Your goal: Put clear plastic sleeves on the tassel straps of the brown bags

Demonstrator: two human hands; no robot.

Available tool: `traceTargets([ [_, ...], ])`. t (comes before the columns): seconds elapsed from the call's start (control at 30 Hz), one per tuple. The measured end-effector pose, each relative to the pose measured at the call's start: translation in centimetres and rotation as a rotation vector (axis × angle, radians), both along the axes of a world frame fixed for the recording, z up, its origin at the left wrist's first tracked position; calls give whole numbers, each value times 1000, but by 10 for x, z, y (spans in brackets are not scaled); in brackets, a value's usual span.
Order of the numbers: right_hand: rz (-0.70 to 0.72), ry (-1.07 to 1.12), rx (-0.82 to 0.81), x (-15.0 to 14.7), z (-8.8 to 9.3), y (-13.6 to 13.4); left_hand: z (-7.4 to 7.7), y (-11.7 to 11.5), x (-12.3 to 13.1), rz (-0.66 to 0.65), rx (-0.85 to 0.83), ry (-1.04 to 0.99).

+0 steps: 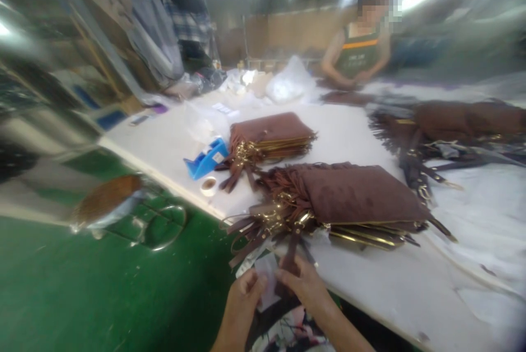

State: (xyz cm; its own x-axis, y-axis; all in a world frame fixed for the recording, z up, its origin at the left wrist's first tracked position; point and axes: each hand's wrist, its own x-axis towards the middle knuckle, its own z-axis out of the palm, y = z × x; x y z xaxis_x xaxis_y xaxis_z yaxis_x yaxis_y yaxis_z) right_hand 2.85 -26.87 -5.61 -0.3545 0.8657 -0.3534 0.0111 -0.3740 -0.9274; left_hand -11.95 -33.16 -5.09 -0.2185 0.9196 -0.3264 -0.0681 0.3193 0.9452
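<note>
At the near table edge, my left hand pinches a small whitish, see-through sheet. My right hand is closed around the lower end of a brown strap, its thumb touching or very near the sheet's right edge. Blur hides the exact contact. Just beyond my hands lies a stack of brown fringed pouches with gold zippers. Their straps and gold clasps spread to the left, over the table edge.
A second pouch stack lies farther back, beside a blue tape dispenser and a tape roll. More brown pouches are at right. A stool stands on the green floor. Across the table is a person.
</note>
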Motion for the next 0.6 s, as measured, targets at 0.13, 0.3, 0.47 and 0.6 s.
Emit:
traceTargets([
  [0.13,7,6,32,3,2,2,-2,-6,-2,-93,-107,-112],
  [0.3,34,27,47,5,1,3,5,-4,-3,-87,-72,-52],
  [0.47,-19,6,77,13,7,1,11,0,-10,-67,-48,225],
  [0.6,-27,103,4,15,13,-5,2,-3,-16,-40,-67,325],
])
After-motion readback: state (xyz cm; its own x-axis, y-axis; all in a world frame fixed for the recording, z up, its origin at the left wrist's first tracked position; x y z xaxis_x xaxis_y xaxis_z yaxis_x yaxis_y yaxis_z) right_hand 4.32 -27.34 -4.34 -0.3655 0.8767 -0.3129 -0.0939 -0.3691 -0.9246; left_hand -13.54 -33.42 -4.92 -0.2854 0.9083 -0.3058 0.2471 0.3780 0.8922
